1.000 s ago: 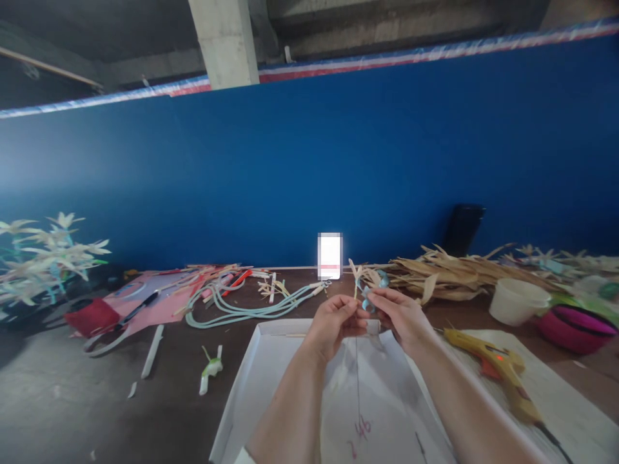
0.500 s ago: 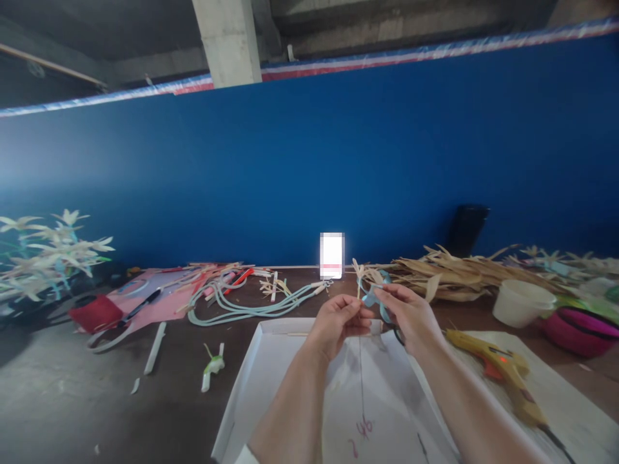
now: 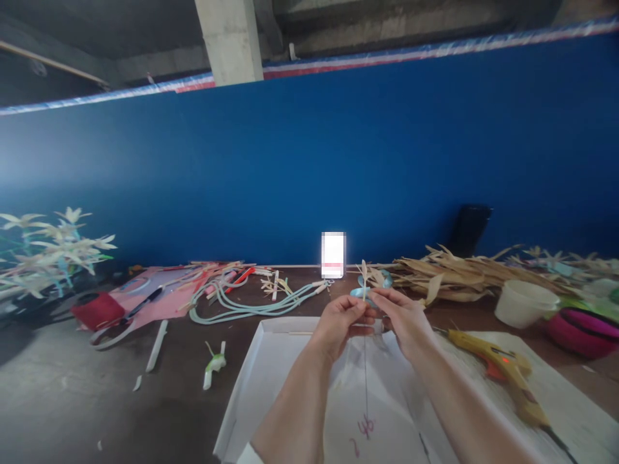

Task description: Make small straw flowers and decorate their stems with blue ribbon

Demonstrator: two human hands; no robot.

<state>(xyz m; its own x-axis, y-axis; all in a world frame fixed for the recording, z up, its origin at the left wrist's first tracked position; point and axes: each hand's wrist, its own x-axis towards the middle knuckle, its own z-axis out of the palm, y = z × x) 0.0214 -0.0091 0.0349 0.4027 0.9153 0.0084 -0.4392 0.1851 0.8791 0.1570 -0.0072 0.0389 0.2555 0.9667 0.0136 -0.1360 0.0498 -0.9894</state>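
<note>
My left hand (image 3: 341,322) is closed in a pinch on the thin stem of a small pale dried-husk flower (image 3: 364,274), which stands upright above the fingertips. A light blue ribbon (image 3: 385,278) loops behind and around the flower's base. My right hand (image 3: 403,319) pinches this ribbon close to the left fingertips, and the two hands nearly touch. Below them, a thin dark line runs down over the white box lid (image 3: 285,361); whether it is the wire stem or a drawn mark, I cannot tell. The exact grip is partly hidden by the fingers.
A yellow glue gun (image 3: 503,361) lies on white paper at the right, near a white cup (image 3: 525,303) and a magenta bowl (image 3: 583,332). Dried husks (image 3: 454,274) lie behind. Blue cords (image 3: 251,316), a red spool (image 3: 97,310) and finished flowers (image 3: 58,248) are leftward.
My right hand has moved slightly left and closer to my left hand. The ribbon has shifted with it, now crossing at the flower's base. The flower stands a little more to the right.
</note>
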